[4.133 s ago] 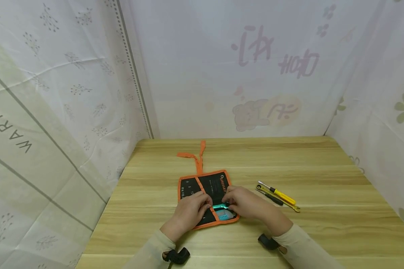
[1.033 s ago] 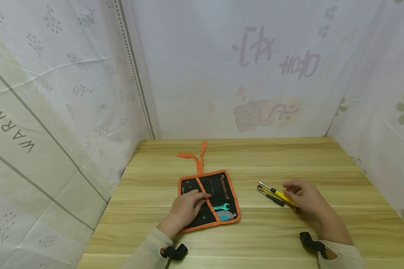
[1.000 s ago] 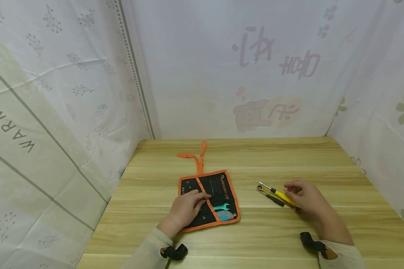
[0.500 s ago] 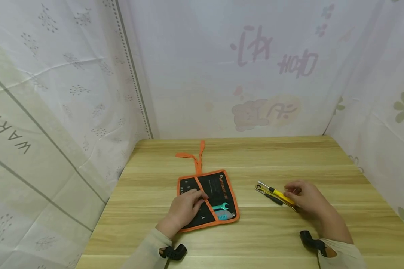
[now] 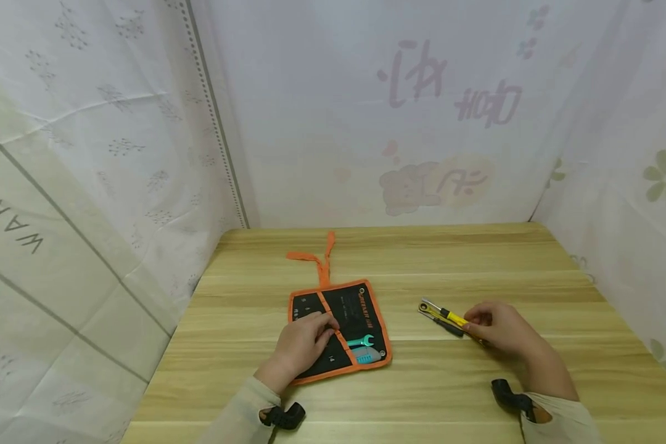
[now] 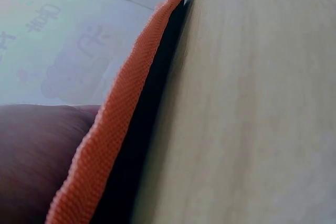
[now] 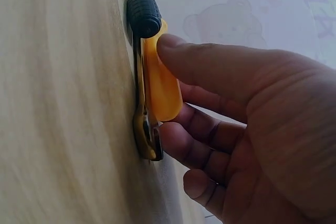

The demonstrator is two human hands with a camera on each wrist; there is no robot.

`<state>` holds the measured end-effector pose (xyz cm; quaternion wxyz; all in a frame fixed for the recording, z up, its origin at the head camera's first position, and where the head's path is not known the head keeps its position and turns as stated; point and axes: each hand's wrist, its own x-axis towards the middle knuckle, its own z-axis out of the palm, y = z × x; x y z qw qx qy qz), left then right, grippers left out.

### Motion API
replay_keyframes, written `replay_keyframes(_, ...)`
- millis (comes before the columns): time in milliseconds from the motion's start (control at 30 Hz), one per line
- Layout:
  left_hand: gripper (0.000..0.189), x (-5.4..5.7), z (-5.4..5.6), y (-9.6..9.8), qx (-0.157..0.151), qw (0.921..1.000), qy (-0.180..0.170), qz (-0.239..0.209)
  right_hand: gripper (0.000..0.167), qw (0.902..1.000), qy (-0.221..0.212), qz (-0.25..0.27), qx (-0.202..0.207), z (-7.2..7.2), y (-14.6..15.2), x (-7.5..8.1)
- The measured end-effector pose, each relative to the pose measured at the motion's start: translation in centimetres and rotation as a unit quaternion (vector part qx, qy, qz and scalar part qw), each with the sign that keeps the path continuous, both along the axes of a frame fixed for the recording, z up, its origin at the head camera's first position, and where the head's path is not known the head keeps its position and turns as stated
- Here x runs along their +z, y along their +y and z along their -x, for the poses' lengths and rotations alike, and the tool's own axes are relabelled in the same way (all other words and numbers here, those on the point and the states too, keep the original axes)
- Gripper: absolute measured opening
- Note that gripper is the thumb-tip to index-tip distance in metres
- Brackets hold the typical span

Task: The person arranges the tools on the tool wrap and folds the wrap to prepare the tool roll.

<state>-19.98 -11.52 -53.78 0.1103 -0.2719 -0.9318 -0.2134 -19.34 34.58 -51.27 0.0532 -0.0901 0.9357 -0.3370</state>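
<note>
A black tool pouch (image 5: 338, 373) with orange trim lies spread on the table. My left hand (image 5: 305, 342) rests on its left part, thumb and fingers pinching the orange pocket edge. From that pocket stick out a teal open-end wrench (image 5: 361, 341) and a grey and teal utility knife (image 5: 366, 355). To the right, my right hand (image 5: 505, 327) pinches the yellow handle of a screwdriver (image 7: 165, 95) between thumb and fingers. Close beside that handle lie a smaller black-handled screwdriver (image 7: 144, 11) and a gold-coloured ratchet wrench (image 7: 142, 129), its far end partly behind the hand in the head view.
The pouch's orange tie straps (image 5: 324, 271) stretch toward the back of the wooden table (image 5: 433, 394). Printed white curtains (image 5: 311, 123) hang behind and at both sides. A black camera mount (image 5: 285, 416) sits at each wrist.
My right hand has left the pouch's pocket and moved right to the loose tools, where its thumb and fingers have drawn together on the yellow handle. My left hand stays on the pouch.
</note>
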Motion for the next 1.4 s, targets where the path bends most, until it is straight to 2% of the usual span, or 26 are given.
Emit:
replay_keyframes(333,0.006,0.2,-0.1,0.0,-0.002,1.0000,-0.002,0.003,0.006,0.9999,-0.011,0.000,-0.005,0.0,-0.3,0.1)
replay_keyframes(733,0.006,0.2,-0.2,0.0,-0.010,0.9999,0.000,-0.005,0.007,0.9998,-0.014,-0.009,-0.009,-0.1,-0.5,0.1)
replay_keyframes(900,0.006,0.0,-0.2,-0.1,-0.012,0.9999,-0.005,-0.004,0.010,0.9998,-0.015,0.007,-0.012,-0.2,-0.8,0.3)
replay_keyframes(1000,0.006,0.0,-0.2,-0.1,-0.014,0.9999,-0.007,-0.006,0.011,0.9997,-0.007,0.016,-0.014,-0.1,-1.0,0.2)
replay_keyframes(1233,0.006,0.2,-0.4,0.1,-0.021,0.9997,-0.002,-0.011,0.007,0.9985,0.048,0.026,0.004,0.2,-1.9,-0.4)
replay_keyframes(1400,0.005,0.2,-0.5,0.3,-0.023,0.9997,-0.007,-0.010,0.008,0.9978,0.054,0.035,0.012,0.2,-2.7,-0.6)
